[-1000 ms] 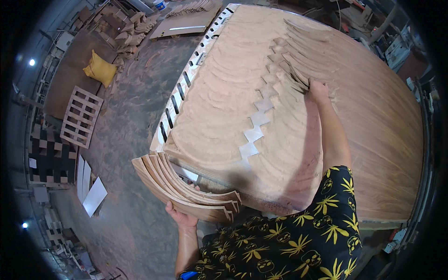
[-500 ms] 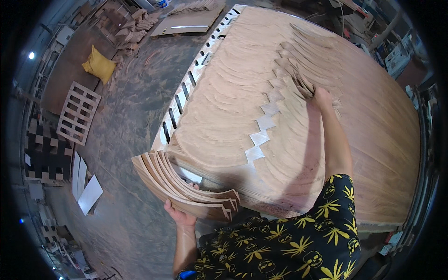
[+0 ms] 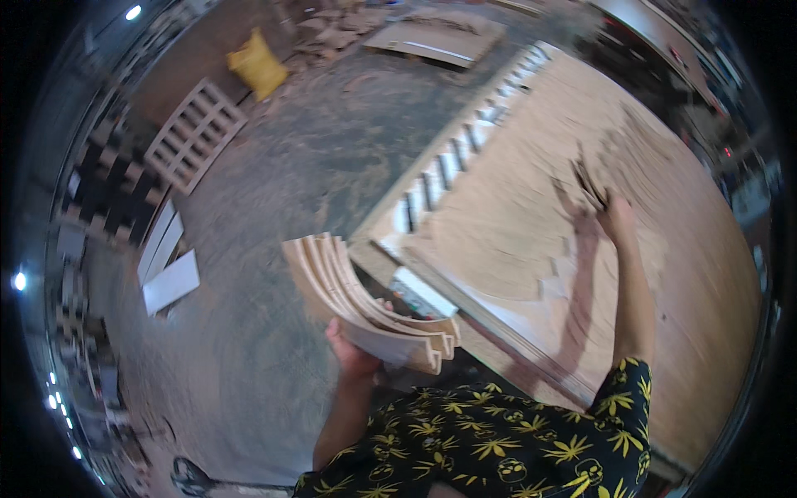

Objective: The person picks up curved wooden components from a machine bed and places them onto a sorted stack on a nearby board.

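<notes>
My left hand (image 3: 352, 347) grips a stack of curved wooden pieces (image 3: 372, 322) from below, out past the near left edge of the table. The pieces nest one against another, with notched ends at the right. Over the dusty tabletop, my right hand (image 3: 615, 217) is closed on a small bunch of thin curved wooden strips (image 3: 588, 184). Their shadow falls on the sawdust beneath, so they look raised off the surface. More curved strips (image 3: 643, 145) lie in a row farther up the table, partly buried in dust.
The wide table (image 3: 689, 332) carries thick sawdust and has a slotted white strip (image 3: 444, 170) along its left edge. A white control box (image 3: 422, 292) sits at its near edge. On the floor are a slatted wooden frame (image 3: 197, 135), white boards (image 3: 172, 282) and a yellow sack (image 3: 258, 66).
My view has swung, so the table sits farther right. My right hand has lifted its strips from the row. The stack stays in my left hand.
</notes>
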Action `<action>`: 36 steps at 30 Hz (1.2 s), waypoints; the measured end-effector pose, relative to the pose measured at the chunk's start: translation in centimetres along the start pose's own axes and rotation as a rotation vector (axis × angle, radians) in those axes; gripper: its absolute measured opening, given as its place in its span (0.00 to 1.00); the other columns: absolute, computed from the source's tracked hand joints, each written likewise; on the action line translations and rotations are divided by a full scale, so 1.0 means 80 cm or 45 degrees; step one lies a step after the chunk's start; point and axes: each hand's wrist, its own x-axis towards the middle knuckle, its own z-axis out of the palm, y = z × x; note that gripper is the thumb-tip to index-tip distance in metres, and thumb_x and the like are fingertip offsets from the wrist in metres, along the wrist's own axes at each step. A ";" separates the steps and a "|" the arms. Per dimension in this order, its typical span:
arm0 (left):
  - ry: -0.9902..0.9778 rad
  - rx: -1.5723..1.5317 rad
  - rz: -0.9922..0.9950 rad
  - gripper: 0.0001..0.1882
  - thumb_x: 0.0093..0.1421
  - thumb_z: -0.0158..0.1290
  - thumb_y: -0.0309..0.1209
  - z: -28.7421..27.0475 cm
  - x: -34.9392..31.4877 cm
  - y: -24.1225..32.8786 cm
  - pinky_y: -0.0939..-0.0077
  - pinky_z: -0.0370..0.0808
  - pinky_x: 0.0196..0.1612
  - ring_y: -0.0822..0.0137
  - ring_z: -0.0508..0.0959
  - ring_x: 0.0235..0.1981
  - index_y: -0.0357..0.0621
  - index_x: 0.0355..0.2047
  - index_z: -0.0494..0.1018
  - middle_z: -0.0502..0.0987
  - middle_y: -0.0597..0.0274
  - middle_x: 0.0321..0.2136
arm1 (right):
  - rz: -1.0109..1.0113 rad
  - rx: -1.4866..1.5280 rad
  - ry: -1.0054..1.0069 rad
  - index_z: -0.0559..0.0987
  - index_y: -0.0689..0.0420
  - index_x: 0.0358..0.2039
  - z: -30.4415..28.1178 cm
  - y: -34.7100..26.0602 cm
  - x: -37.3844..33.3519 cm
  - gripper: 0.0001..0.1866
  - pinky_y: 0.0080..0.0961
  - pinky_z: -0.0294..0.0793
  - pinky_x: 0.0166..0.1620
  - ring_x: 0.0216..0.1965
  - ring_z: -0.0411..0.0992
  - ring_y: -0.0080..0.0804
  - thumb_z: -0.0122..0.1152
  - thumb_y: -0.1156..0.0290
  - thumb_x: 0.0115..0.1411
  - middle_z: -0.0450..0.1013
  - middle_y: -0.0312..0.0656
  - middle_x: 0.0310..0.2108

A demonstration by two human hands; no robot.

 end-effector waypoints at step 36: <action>0.140 -0.232 0.699 0.30 0.65 0.43 0.53 -0.334 0.447 0.694 0.51 0.68 0.61 0.50 0.75 0.53 0.41 0.55 0.68 0.77 0.48 0.48 | 0.332 1.993 -0.325 0.72 0.64 0.53 0.271 -0.841 0.475 0.27 0.38 0.73 0.41 0.39 0.72 0.37 0.70 0.64 0.58 0.73 0.41 0.40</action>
